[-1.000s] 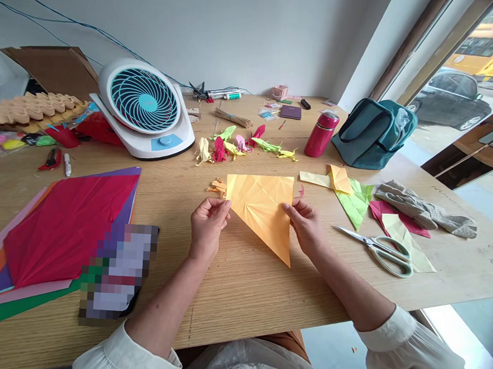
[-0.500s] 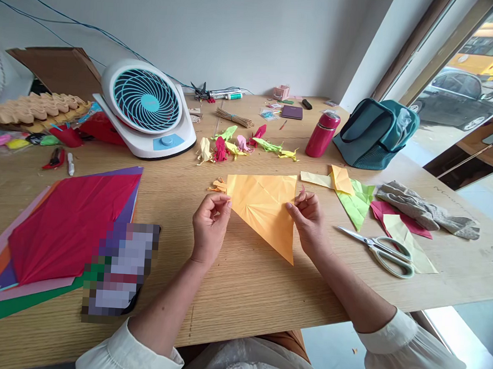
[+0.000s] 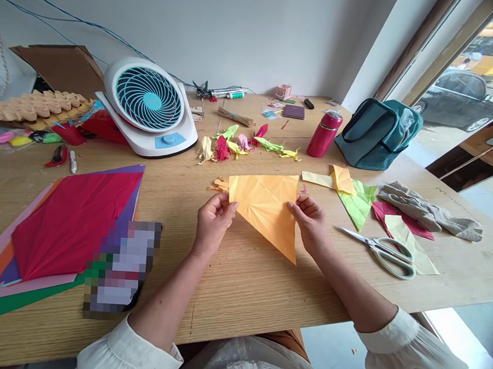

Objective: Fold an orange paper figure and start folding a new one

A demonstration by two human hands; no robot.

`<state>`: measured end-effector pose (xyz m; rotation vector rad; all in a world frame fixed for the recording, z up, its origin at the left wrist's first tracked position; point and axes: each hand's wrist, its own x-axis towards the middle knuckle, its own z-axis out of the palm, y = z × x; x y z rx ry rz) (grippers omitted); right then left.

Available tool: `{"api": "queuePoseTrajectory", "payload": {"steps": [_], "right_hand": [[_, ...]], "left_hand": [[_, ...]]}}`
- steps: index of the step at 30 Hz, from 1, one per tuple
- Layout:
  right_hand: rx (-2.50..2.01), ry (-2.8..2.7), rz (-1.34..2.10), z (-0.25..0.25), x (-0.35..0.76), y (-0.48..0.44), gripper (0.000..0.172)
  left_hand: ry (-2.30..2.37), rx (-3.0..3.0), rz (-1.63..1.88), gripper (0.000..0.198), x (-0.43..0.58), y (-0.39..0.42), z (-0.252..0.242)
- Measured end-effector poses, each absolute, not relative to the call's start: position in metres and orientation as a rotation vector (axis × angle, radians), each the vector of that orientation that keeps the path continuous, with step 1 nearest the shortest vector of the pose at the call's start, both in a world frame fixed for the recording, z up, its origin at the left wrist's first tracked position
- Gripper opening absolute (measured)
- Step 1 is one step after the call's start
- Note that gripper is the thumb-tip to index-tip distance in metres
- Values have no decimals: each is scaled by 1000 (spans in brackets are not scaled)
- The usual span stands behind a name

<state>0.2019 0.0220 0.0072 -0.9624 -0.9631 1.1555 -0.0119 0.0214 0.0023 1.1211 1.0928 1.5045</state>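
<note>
An orange sheet of paper (image 3: 268, 208), folded into a triangle with creases across it, lies on the wooden table (image 3: 240, 284) in front of me. My left hand (image 3: 214, 222) pinches its left edge with thumb and fingers closed. My right hand (image 3: 311, 224) grips its right edge near the upper corner, fingers curled on the paper. The triangle's long point reaches toward me between the two hands.
Scissors (image 3: 382, 249) and coloured paper scraps (image 3: 356, 199) lie to the right, with a grey cloth (image 3: 428, 211). A stack of coloured sheets (image 3: 69, 218) sits left. Behind are small folded paper figures (image 3: 240, 145), a desk fan (image 3: 148, 109), a red bottle (image 3: 323, 134) and a teal bag (image 3: 377, 134).
Both hands have shifted slightly along the orange paper's edges; the left thumb now lies further onto the sheet. The paper has stayed in place.
</note>
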Motion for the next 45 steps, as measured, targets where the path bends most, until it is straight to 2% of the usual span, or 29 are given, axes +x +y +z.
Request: {"api": "queuePoseTrajectory", "payload": {"steps": [4, 16, 27, 40, 45], "right_hand": [[-966, -951, 1174, 7, 202, 22, 32], [-966, -1046, 1328, 4, 200, 19, 32], [-951, -949, 1524, 8, 204, 18, 30], [-905, -883, 1576, 3, 211, 23, 23], [-942, -842, 1537, 4, 209, 24, 29]], "left_hand": [[1100, 1131, 1407, 24, -8, 21, 1], [1113, 1041, 1358, 40, -5, 15, 6], [1008, 1129, 1329, 26, -18, 23, 5], [930, 1030, 1299, 25, -22, 23, 17], [970, 977, 1343, 26, -22, 23, 18]]}}
